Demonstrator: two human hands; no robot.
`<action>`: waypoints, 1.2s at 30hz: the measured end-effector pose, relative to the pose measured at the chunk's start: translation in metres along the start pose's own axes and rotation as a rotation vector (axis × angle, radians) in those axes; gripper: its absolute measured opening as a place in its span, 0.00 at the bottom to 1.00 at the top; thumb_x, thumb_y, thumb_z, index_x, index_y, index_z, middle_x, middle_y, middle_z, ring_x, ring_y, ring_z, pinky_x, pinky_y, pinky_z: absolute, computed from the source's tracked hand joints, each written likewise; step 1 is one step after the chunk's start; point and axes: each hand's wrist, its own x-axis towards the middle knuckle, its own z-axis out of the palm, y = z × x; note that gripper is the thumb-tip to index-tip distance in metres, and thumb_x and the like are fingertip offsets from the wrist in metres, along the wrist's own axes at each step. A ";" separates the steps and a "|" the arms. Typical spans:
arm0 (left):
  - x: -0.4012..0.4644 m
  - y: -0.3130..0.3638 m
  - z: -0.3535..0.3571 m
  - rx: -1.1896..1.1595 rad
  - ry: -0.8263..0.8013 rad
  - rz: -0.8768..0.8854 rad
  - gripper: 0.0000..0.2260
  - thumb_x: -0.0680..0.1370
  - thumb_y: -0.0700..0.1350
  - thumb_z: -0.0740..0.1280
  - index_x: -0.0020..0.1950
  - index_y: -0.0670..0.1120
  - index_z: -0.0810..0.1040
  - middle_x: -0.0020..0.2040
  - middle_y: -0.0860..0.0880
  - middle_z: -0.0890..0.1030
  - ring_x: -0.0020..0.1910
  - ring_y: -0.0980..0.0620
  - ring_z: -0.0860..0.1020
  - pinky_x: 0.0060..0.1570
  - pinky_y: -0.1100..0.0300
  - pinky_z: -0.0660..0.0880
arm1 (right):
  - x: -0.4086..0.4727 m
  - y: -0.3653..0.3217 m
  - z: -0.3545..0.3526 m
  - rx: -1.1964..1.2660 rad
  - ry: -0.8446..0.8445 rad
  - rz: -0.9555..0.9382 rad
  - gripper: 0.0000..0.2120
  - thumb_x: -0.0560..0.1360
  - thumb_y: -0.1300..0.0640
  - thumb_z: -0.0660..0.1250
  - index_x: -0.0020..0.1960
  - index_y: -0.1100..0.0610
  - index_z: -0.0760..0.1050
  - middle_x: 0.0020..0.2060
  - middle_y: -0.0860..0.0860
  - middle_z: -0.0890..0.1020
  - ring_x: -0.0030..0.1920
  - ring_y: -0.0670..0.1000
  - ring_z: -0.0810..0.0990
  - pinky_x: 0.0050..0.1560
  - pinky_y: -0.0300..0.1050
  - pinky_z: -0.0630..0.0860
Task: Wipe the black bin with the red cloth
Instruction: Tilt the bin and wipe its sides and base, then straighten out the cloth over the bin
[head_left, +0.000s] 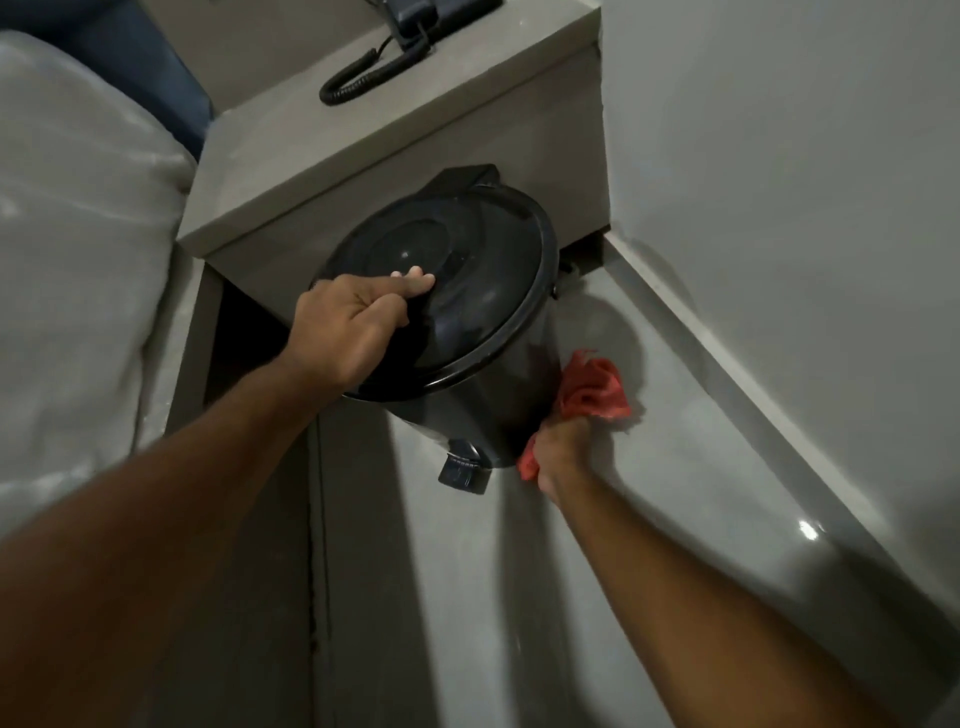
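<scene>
The round black bin stands on the grey floor in front of a bedside cabinet, its glossy domed lid closed and its foot pedal facing me. My left hand grips the near left rim of the lid, fingertips resting on top. My right hand holds the bunched red cloth pressed against the bin's lower right side. The far side of the bin is hidden.
A grey cabinet behind the bin carries a dark telephone with a coiled cord. A bed with white bedding is on the left. A grey wall and skirting run close along the right.
</scene>
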 end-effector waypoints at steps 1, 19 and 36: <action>-0.001 -0.002 0.001 0.005 0.003 0.021 0.18 0.75 0.44 0.60 0.61 0.58 0.81 0.62 0.60 0.80 0.65 0.64 0.72 0.71 0.59 0.64 | -0.005 0.002 0.004 -0.006 0.008 -0.009 0.16 0.80 0.68 0.47 0.38 0.56 0.65 0.22 0.55 0.65 0.12 0.49 0.62 0.15 0.31 0.59; -0.054 0.099 -0.091 -0.464 -0.316 -0.448 0.22 0.76 0.61 0.59 0.52 0.46 0.81 0.51 0.44 0.85 0.53 0.44 0.81 0.56 0.48 0.76 | -0.279 -0.174 0.007 0.130 -0.090 -0.197 0.12 0.76 0.61 0.68 0.58 0.53 0.82 0.55 0.60 0.86 0.53 0.59 0.86 0.55 0.60 0.82; -0.030 0.112 -0.305 -1.331 0.054 -0.719 0.10 0.72 0.44 0.71 0.52 0.46 0.84 0.48 0.43 0.86 0.46 0.44 0.84 0.41 0.56 0.81 | -0.400 -0.288 0.149 -0.042 -0.489 0.002 0.13 0.77 0.59 0.65 0.60 0.52 0.82 0.60 0.61 0.84 0.58 0.61 0.84 0.48 0.60 0.81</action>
